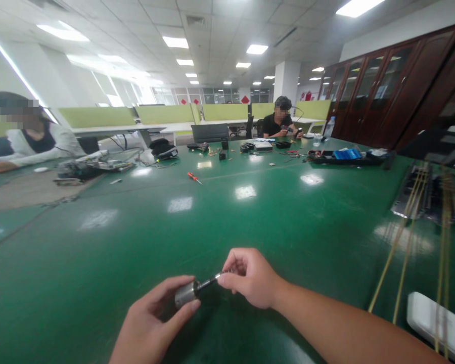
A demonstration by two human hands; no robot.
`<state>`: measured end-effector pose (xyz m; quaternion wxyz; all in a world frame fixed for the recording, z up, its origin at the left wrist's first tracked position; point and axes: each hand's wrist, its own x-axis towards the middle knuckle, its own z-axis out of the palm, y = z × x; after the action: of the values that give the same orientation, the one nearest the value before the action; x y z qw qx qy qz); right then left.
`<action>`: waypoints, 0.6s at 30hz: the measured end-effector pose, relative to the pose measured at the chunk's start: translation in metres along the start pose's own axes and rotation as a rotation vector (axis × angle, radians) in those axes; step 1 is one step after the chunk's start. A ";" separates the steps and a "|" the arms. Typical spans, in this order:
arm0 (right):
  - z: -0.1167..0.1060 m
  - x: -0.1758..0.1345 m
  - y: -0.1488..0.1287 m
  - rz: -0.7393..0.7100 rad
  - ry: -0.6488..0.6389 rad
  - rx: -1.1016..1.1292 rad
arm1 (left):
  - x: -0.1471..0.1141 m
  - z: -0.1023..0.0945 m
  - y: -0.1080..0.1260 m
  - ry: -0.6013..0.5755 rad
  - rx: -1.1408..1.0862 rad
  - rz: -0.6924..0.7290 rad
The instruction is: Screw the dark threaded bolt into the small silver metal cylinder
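My left hand (155, 316) grips a short silver metal cylinder (185, 294) between thumb and fingers, low in the head view. From the cylinder's right end a thin dark rod (208, 284) with a shiny tip section runs up to the right. The fingers of my right hand (248, 278) are closed around the far end of this rod, where a small metal piece partly shows. What exactly sits inside that pinch is hidden. Both hands are above the green tabletop (227, 222).
A red screwdriver (193, 177) lies farther back. Thin yellow sticks (396, 247) and a white device (440, 323) are at the right. A black tray with blue packets (345, 155) and small electronics line the far side. Two people sit at the table, one left, one far.
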<state>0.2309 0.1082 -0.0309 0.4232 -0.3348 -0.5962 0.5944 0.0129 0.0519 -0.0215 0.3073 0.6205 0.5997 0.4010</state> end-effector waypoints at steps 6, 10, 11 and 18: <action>-0.006 0.008 0.004 0.064 0.018 0.210 | -0.001 0.000 0.002 0.033 -0.008 -0.037; -0.012 0.014 0.007 0.091 0.120 0.352 | 0.000 0.000 0.004 0.077 -0.091 -0.090; -0.014 0.016 0.007 0.096 0.134 0.388 | 0.001 0.000 0.004 0.087 -0.119 -0.103; -0.024 0.022 0.008 0.149 0.100 0.540 | 0.010 -0.001 -0.001 0.133 -0.336 -0.161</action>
<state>0.2420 0.1390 -0.0384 0.4810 -0.2816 -0.3684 0.7440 0.0113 0.0615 -0.0211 0.3975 0.4826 0.5910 0.5096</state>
